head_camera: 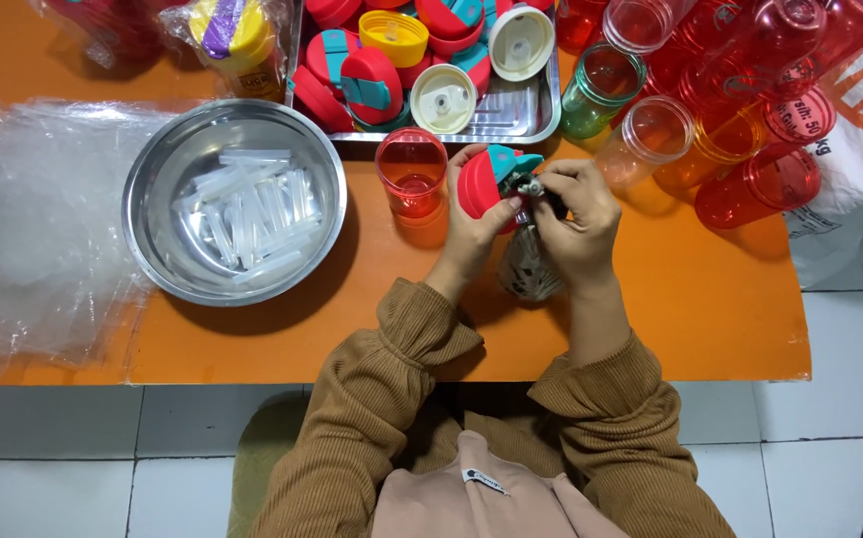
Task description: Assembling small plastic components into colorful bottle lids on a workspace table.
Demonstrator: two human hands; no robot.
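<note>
A red lid [484, 185] with a teal flap is gripped in the left hand [473, 231], fingers clamped around its rim, above the orange table [710, 299]. The right hand [583, 219] is closed on a small dark piece [524, 183] pressed against the lid; what the piece is cannot be told. A netted bundle [528, 267] is seen under the two hands. One red cup [411, 171] is stood open just left of the lid. One steel bowl [152, 214] is set further left, and clear plastic sticks [252, 209] are heaped in it, too many and too overlapped to be counted. A metal tray [536, 115] at the far edge is filled with lids: one yellow [393, 37], three white [443, 98], and many red-and-teal ones [371, 85] piled beyond counting. To the right, a cluster of about ten clear cups [670, 125] is laid, mostly red and orange, with one green cup [599, 88] among them. Clear plastic sheets [23, 229] are spread over the table's left end. One wrapped yellow-lidded cup [237, 40] is placed at the top left.
</note>
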